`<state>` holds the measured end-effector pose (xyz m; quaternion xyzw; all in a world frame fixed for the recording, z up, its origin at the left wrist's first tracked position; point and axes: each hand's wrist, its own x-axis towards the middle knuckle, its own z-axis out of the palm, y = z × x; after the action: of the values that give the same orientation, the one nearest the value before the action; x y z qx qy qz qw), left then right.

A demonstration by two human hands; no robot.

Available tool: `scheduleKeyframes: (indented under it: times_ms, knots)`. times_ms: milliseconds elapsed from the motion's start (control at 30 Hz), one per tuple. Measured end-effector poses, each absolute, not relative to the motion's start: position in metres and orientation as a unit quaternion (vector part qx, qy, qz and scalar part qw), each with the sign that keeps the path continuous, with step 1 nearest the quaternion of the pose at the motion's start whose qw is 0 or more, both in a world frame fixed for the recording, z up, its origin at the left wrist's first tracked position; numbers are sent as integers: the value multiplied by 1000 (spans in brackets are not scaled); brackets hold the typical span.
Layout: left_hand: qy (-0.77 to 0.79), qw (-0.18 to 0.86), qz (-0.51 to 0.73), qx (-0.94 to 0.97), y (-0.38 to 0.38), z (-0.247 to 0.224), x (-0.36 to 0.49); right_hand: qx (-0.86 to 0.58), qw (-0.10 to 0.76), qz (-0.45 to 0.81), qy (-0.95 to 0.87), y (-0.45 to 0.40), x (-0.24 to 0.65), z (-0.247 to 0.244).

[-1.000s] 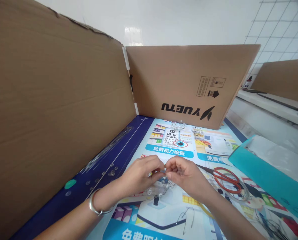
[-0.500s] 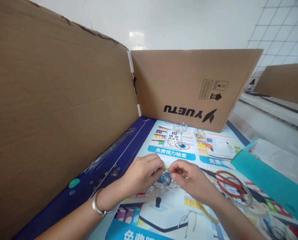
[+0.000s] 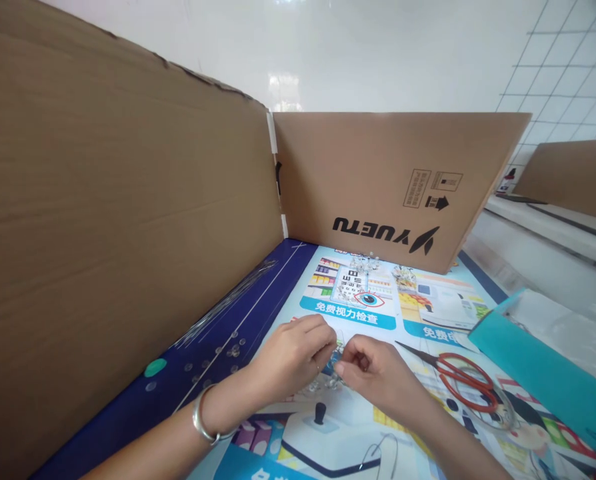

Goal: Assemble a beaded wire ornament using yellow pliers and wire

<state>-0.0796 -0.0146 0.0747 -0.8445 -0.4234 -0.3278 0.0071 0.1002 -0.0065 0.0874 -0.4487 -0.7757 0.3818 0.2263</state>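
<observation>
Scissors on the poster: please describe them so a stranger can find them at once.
On the printed poster, look right of the person's right hand. The scissors lie below the teal box, blades pointing toward that hand. Their red loop handles stand out from the print.

Red-handled scissors [image 3: 462,375] lie on the poster [image 3: 443,313] (a teal box [image 3: 533,373] nearby).

Your clear bead cluster [image 3: 323,384], a small blue piece [image 3: 335,364] showing at its top, sits pinched between your left hand [image 3: 293,357] and right hand [image 3: 378,372] at lower center of frame, beads bunched, partly hidden by your fingers [image 3: 351,363].
</observation>
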Motion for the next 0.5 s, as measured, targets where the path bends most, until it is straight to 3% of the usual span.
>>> scheduleKeyframes:
  times_ms: [500]
  knots:
    - [-412,-2,-357,-838,-15,76,-81,-431,235,437,-754,2,111,93]
